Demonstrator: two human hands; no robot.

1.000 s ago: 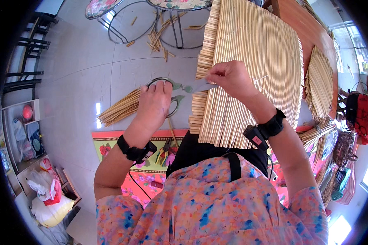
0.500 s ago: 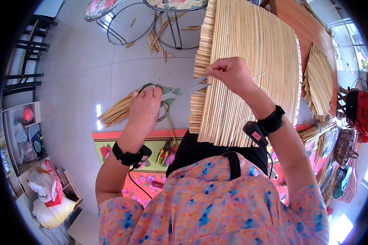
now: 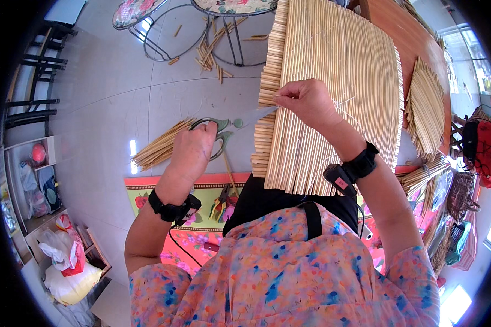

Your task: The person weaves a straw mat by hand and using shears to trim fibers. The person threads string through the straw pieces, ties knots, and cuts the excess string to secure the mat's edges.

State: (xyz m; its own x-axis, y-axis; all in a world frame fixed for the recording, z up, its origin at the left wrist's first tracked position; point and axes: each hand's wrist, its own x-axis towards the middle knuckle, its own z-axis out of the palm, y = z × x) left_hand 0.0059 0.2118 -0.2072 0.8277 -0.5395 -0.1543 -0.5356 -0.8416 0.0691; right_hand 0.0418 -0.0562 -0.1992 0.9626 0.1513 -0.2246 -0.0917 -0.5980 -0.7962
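My left hand [image 3: 193,147] is closed on the green-handled scissors [image 3: 226,124], whose blades reach the mat's left edge. My right hand [image 3: 308,103] is pinched just above the blade tips, on what seems a thin white thread. Beneath it lies a large mat of pale parallel sticks [image 3: 338,54], its left side uneven and layered, with loose white threads on its surface. A bundle of thin sticks [image 3: 161,144] lies left of my left hand.
Metal stools [image 3: 136,13] stand ahead, with scattered stick pieces [image 3: 207,52] beneath. A wooden table [image 3: 398,30] and another stick mat [image 3: 423,106] are on the right. Floral cushioning [image 3: 153,180] with pliers [image 3: 221,201] is near me. Shelves [image 3: 24,147] and bags [image 3: 71,278] line the left.
My left hand and the scissors shifted left and down from a second ago. The blades parted half a second ago and are closer together now. My right hand moved slightly, staying at the mat's edge.
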